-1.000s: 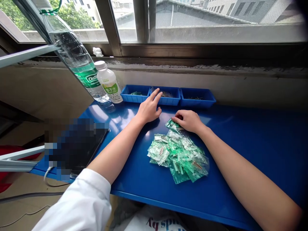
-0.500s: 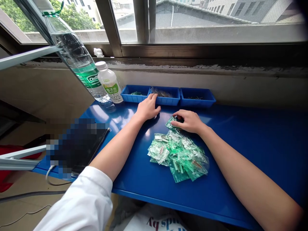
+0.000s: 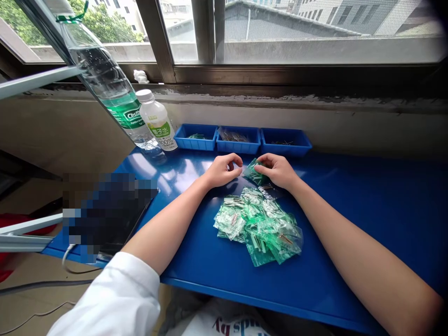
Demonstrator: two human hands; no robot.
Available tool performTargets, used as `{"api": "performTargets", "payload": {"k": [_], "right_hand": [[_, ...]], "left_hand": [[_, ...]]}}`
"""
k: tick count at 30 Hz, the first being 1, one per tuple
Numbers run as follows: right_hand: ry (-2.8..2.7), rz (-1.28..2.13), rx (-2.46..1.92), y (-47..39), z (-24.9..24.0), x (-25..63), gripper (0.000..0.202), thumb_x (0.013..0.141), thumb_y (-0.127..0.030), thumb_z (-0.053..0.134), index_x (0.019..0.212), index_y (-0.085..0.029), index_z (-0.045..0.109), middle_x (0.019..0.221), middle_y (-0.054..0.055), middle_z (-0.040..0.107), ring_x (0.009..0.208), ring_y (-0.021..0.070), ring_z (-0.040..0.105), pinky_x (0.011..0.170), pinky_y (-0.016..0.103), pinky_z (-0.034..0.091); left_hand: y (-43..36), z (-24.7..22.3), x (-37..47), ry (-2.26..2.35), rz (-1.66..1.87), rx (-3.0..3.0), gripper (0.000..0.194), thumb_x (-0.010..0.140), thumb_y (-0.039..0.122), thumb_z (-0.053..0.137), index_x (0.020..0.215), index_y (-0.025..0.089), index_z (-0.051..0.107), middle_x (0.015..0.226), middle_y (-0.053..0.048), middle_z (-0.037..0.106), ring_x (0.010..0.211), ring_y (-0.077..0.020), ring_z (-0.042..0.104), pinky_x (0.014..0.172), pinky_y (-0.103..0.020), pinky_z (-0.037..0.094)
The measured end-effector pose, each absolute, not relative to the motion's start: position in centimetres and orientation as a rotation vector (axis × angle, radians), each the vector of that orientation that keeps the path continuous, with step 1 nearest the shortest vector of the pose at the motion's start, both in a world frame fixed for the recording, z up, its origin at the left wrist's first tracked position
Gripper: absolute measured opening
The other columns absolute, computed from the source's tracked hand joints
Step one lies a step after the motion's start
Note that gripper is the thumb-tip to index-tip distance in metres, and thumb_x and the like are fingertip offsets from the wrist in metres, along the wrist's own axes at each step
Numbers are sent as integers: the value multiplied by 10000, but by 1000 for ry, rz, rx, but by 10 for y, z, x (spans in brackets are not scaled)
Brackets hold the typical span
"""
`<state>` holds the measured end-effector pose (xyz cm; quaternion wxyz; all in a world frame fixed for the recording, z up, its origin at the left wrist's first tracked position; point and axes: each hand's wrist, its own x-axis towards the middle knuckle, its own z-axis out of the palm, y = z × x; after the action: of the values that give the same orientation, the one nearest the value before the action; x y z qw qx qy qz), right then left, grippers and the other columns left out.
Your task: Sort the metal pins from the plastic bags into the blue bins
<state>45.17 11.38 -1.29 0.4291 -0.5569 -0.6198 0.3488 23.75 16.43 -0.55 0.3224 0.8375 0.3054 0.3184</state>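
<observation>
My right hand (image 3: 280,171) pinches a small green zip bag (image 3: 253,171) between thumb and fingers, just above the table. To the left of that bag is my left hand (image 3: 224,170), its thumb and fingers curled close together. Something pale and see-through shows by its fingertips, too faint to name. A heap of green and clear zip bags (image 3: 259,224) with small metal parts inside lies in front of both hands. Beyond my hands stand a left blue bin (image 3: 195,143) with green bags, a middle blue bin (image 3: 238,147) with clear bags, and a right blue bin (image 3: 286,149) with thin metal pieces.
A large water bottle (image 3: 105,79) and a smaller white-capped bottle (image 3: 158,121) stand at the back left of the blue table (image 3: 350,224). A dark, partly blurred device (image 3: 119,219) with a cable lies at the left edge. Behind the table is a window ledge.
My left hand has come back from the middle bin towards my right hand, and its fingers have curled in. My right hand has raised the green zip bag slightly.
</observation>
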Motion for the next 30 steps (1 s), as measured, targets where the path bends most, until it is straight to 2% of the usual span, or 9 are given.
{"api": "performTargets", "payload": {"k": [3, 7, 14, 19, 21, 23, 25, 28, 30], "right_hand": [[-1330, 937, -1317, 114, -11, 447, 369, 639, -469, 754, 823, -176, 625, 684, 25, 633, 559, 141, 537, 512, 281, 425], [-1231, 968, -1316, 113, -9, 438, 365, 646, -458, 744, 837, -163, 645, 611, 3, 600, 467, 102, 463, 430, 254, 365], [-1265, 980, -1294, 111, -11, 435, 352, 648, -428, 746, 851, -151, 668, 661, 24, 634, 532, 126, 536, 470, 266, 423], [-1179, 897, -1290, 114, -15, 439, 307, 698, -410, 711, 861, -158, 645, 689, 32, 643, 530, 122, 547, 449, 250, 413], [-1155, 859, -1297, 115, -17, 441, 284, 711, -401, 700, 849, -161, 638, 699, 36, 648, 530, 118, 546, 449, 246, 415], [-1171, 852, -1305, 116, -18, 441, 278, 713, -401, 697, 848, -164, 637, 714, 40, 654, 537, 118, 548, 458, 247, 426], [-1208, 855, -1317, 116, -19, 441, 285, 714, -407, 695, 856, -166, 641, 725, 40, 657, 548, 121, 549, 472, 252, 440], [-1252, 856, -1337, 114, -18, 440, 288, 719, -407, 688, 869, -164, 646, 735, 40, 658, 563, 123, 550, 497, 260, 458], [-1275, 854, -1353, 113, -17, 438, 282, 721, -399, 683, 868, -161, 648, 739, 40, 658, 572, 124, 552, 516, 266, 469]], "left_hand": [[164, -1, 236, 733, 763, 2055, 239, 748, 241, 587, 951, 150, 673, 820, -20, 670, 650, -108, 553, 614, -222, 444], [167, 2, 234, 620, 641, 1925, 259, 740, 219, 577, 953, 146, 705, 819, -28, 678, 672, -122, 562, 625, -233, 443], [168, 5, 233, 676, 529, 1875, 296, 739, 271, 608, 975, 138, 728, 803, -32, 697, 684, -139, 595, 637, -243, 458], [167, -4, 234, 758, 781, 1857, 283, 745, 268, 603, 963, 127, 715, 804, -50, 697, 665, -144, 605, 617, -251, 483], [170, -8, 233, 869, 1058, 1913, 290, 756, 258, 586, 989, 127, 698, 928, -77, 696, 682, -145, 608, 633, -270, 504], [176, -12, 231, 1014, 1377, 1998, 385, 781, 267, 560, 1137, 141, 638, 1180, -121, 625, 786, -167, 623, 706, -309, 526], [182, -14, 226, 1156, 1597, 2085, 554, 810, 301, 540, 1344, 165, 479, 1415, -156, 441, 972, -218, 612, 817, -360, 522], [191, -13, 216, 1354, 1671, 2209, 755, 824, 344, 527, 1492, 186, 215, 1542, -167, 224, 1227, -288, 490, 961, -415, 465], [195, -11, 209, 1503, 1644, 2252, 822, 808, 339, 534, 1511, 172, 143, 1566, -163, 158, 1351, -320, 353, 1043, -446, 398]]}}
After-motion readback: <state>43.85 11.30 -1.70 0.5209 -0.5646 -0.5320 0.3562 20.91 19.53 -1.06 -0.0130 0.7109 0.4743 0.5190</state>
